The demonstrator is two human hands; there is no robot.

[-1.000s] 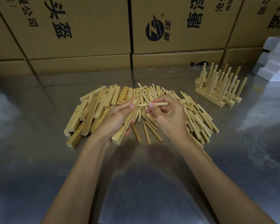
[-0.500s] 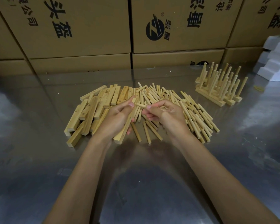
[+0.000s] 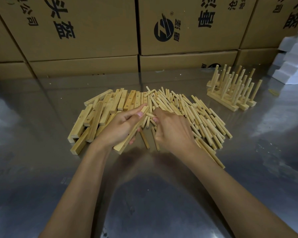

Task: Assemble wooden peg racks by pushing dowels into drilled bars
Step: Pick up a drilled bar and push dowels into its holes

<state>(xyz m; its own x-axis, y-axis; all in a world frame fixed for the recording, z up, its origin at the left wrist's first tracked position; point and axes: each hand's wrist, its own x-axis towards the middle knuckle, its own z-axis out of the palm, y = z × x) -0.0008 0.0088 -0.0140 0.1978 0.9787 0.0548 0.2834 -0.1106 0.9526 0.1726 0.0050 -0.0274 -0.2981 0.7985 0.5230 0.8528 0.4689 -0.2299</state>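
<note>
1. Left hand (image 3: 120, 127) curled round a pale drilled wooden bar (image 3: 130, 133), held slanting above the shiny steel counter (image 3: 41, 169).
2. Right hand (image 3: 172, 131) pinching a short round wooden dowel (image 3: 149, 114) (tip just beside the bar's upper end; contact unclear).
3. Behind the hands: heap of loose drilled bars (image 3: 100, 114) left, spread of loose dowels (image 3: 193, 114) right.
4. Far right on the counter: finished peg racks (image 3: 230, 90), pegs upright.
5. At the back: stacked printed cardboard boxes (image 3: 86, 31).
</note>
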